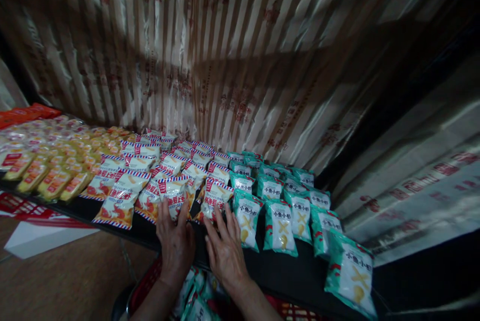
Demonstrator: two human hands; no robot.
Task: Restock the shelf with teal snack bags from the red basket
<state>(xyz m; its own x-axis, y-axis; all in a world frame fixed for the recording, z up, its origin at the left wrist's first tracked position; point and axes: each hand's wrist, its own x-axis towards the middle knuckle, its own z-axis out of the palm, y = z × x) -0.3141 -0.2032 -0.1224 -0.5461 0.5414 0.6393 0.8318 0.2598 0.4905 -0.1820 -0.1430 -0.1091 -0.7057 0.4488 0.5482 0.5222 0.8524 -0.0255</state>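
My left hand (175,236) rests its spread fingers on the lower front of a white and orange snack bag (174,191) with a striped top edge. Beside it, my right hand (224,246) lies with fingers apart against another snack bag (215,193) of the same kind. Neither hand is closed around a bag. More of these bags, such as the front one (122,198) on the left, lean in rows on the black shelf (258,273). Just right of my right hand stand rows of green and white snack bags (247,218).
Yellow packaged snacks (56,176) fill the shelf's left part, with orange packs (30,113) behind. A striped plastic sheet (232,76) hangs at the back. One green bag (352,273) stands at the front right. Below my arms, a red basket (150,278) holds green bags (200,306).
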